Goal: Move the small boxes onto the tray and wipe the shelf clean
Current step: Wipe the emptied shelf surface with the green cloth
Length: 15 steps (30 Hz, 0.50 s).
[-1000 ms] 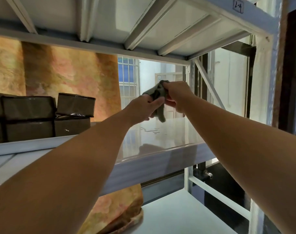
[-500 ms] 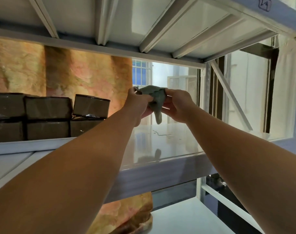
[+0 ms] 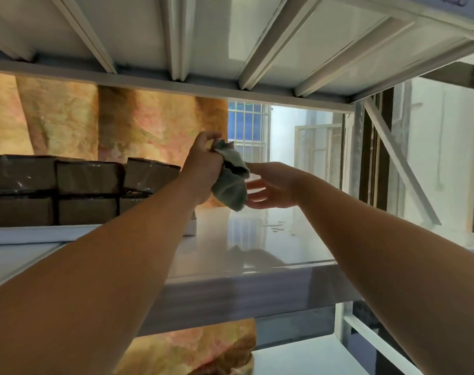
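- L hand (image 3: 203, 169): raised over the shelf, fingers curled tight round the top of a grey-green cloth (image 3: 230, 188). Cloth is bunched and hangs down from the fist, its lower tip near the shelf surface; can't tell if it touches.
- R hand (image 3: 273, 185): fingers straight and a bit spread, gripping nothing. Fingertips are at the cloth's right side. Index looks to touch it; can't tell for the lower ones.
- Both hands close together, approx. over the shelf's middle.
- Shelf (image 3: 257, 247): glossy white top, reflects the window light and the cloth. A few small wet-looking marks (image 3: 276, 226) lie below the R hand.
- Small boxes (image 3: 87, 190): brown, wrapped in clear film, stacked two high at the shelf's left/back, left of the L forearm. The top box nearest the L wrist sits a bit askew.
- Tray (image 3: 27, 234): white wall runs along the front of the boxes and its corner ends just beside the L forearm. Boxes stand behind that wall, i.e. on the tray.
- Behind: orange-pink patterned curtain (image 3: 149, 125), with a barred window (image 3: 248, 125) to its right.
- Above: underside of the upper shelf (image 3: 230, 36), with white ribs.
- Below: white lower shelf (image 3: 311, 355).
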Motion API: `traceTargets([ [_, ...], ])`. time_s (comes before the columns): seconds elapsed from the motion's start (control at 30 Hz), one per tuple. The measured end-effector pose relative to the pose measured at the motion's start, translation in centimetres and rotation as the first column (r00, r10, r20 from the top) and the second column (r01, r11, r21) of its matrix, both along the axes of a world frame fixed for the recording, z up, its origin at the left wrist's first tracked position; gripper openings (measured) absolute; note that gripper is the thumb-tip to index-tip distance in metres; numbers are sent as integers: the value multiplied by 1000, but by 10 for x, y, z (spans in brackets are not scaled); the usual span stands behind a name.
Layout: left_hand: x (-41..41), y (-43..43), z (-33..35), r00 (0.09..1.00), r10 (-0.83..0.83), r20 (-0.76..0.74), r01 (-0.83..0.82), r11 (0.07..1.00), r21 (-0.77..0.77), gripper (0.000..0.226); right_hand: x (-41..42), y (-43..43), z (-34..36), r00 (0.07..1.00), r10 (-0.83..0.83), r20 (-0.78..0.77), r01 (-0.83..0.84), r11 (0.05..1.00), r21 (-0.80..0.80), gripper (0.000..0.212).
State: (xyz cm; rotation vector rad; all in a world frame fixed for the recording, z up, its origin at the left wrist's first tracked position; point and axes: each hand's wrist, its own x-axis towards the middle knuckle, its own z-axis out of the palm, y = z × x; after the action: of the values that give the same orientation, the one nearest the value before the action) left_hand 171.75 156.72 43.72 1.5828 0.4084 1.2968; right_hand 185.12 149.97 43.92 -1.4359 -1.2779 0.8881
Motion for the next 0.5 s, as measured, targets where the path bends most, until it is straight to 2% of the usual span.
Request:
traceTargets([
  [0.07,-4,2,2,999,11,41,-10,999,-33,50,3,5,-1,999,-21,26,19,997,79,31],
  [0.13,-8,2,3,996,60,67,-54,994,-96,46,8,10,2,995,-96,29,89,975,203,34],
  [0.23,-11,4,3,992,90,88,-76,985,-156,36,12,9,7,982,-183,42,159,931,327,17],
  [0.33,-11,7,2,995,84,53,-79,992,-96,27,15,11,9,971,-235,51,195,895,402,15],
  [0.43,-8,12,0,988,146,-54,-147,989,-3,26,21,16,7,959,-282,-1,247,836,491,15],
  [0.5,-8,14,0,973,196,-125,-192,981,41,22,25,16,6,966,-249,-67,247,819,518,13],
])
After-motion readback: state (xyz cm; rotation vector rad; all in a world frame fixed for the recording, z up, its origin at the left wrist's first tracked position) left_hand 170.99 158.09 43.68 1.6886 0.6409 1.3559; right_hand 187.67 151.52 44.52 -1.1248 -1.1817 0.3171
